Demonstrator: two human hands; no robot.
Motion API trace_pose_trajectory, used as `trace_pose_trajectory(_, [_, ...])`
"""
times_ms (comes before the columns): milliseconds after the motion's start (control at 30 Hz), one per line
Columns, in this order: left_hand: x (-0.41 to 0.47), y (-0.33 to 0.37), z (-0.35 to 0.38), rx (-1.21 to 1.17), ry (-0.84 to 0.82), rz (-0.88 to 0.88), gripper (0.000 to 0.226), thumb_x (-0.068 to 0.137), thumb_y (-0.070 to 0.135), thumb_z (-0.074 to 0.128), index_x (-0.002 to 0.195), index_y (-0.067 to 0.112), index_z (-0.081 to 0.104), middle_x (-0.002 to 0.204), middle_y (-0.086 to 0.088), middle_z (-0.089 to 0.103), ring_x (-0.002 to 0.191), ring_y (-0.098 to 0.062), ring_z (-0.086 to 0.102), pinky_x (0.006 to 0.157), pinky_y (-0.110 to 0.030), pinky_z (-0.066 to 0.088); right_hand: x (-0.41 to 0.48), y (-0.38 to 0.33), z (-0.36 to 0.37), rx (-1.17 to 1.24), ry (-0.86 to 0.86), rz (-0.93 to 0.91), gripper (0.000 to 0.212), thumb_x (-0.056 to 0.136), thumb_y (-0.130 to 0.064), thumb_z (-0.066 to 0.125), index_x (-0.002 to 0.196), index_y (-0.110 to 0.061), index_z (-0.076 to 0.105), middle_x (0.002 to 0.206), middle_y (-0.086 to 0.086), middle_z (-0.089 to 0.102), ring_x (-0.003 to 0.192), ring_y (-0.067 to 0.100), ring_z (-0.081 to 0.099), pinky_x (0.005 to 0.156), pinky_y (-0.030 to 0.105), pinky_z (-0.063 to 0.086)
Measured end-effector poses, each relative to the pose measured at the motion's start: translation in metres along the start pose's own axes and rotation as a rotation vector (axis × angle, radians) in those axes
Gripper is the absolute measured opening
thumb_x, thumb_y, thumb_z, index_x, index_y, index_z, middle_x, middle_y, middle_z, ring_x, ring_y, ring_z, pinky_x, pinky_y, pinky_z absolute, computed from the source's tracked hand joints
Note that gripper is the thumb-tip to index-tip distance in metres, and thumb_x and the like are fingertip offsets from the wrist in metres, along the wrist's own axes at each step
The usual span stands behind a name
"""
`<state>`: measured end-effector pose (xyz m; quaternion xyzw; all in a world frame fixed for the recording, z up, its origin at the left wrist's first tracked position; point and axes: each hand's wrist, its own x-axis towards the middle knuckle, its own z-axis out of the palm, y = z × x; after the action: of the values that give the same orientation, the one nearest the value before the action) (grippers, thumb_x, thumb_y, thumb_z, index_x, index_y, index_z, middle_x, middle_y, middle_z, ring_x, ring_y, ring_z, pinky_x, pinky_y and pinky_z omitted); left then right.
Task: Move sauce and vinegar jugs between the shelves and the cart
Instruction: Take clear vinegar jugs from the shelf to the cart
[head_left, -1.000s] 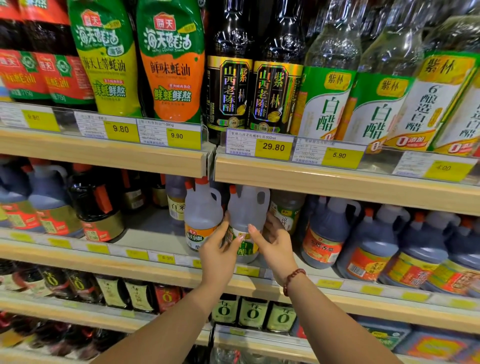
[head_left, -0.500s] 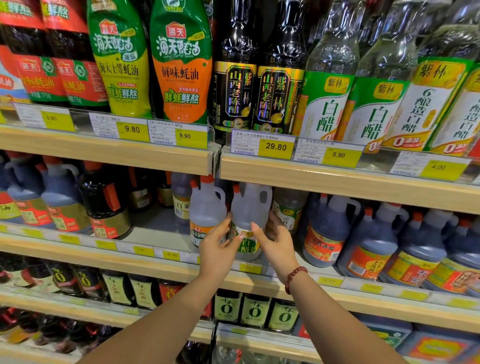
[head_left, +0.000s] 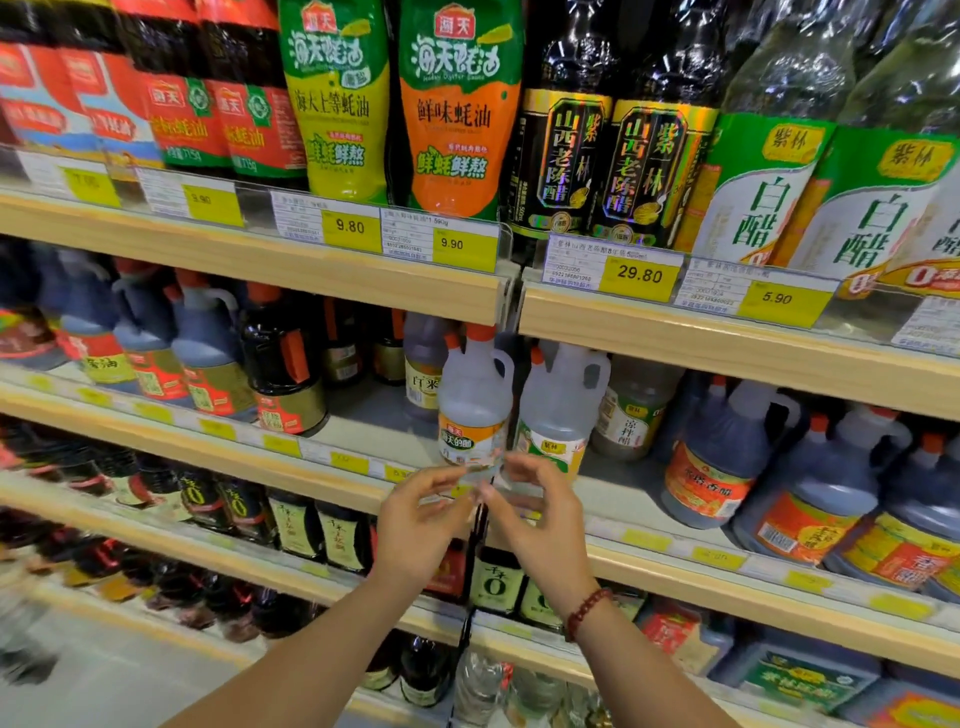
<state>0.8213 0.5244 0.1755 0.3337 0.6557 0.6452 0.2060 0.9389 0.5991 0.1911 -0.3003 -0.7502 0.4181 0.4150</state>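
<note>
Two clear vinegar jugs with orange caps stand side by side on the middle shelf (head_left: 649, 499): the left jug (head_left: 472, 405) has an orange-and-green label, the right jug (head_left: 561, 405) a green-and-yellow one. My left hand (head_left: 418, 525) and my right hand (head_left: 543, 514) hover just in front of the shelf edge below these jugs. The fingers of both hands are loosely curled toward each other and hold nothing. Neither hand touches a jug.
Dark vinegar jugs (head_left: 722, 462) crowd the shelf to the right, and dark soy sauce jugs (head_left: 208, 364) stand to the left. Tall oyster sauce and vinegar bottles (head_left: 457, 114) fill the shelf above. Small soy bottles (head_left: 296, 525) line the shelf below. Floor (head_left: 104, 670) shows at the lower left.
Both hands have come off the right clear jug and drawn back down to the shelf edge. The jug stays on the shelf. The view has shifted.
</note>
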Motion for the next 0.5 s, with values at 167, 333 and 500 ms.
trace_pose_trajectory(167, [-0.012,-0.006,-0.082,0.035,0.135,-0.065,0.021,0.081,0.020,0.073,0.100,0.026,0.069,0.107,0.004,0.067,0.105,-0.014,0.061,0.088,-0.036,0.054,-0.005,-0.021,0.061,0.037,-0.175,-0.001,0.031,0.082,-0.031,0.070,0.110,-0.025,0.058,0.110,-0.013,0.058,0.104,-0.001,0.055,0.084,0.033,0.054])
trace_pose_trajectory(333, [-0.038,-0.012,-0.190,0.098,0.318,-0.124,0.026,0.080,0.026,0.074,0.105,0.023,0.069,0.103,0.005,0.069,0.102,-0.013,0.063,0.087,-0.036,0.054,-0.026,-0.054,0.141,0.030,-0.360,-0.012,0.038,0.081,-0.041,0.067,0.115,-0.027,0.056,0.113,-0.015,0.058,0.109,-0.002,0.053,0.091,0.027,0.051])
trace_pose_trajectory(500, [-0.084,-0.017,-0.296,0.139,0.499,-0.181,0.025,0.081,0.026,0.073,0.105,0.024,0.068,0.105,0.006,0.067,0.096,-0.004,0.060,0.077,-0.016,0.051,-0.053,-0.097,0.224,0.032,-0.534,-0.044,0.036,0.082,-0.034,0.069,0.115,-0.032,0.054,0.114,-0.019,0.055,0.105,-0.007,0.052,0.082,0.012,0.045])
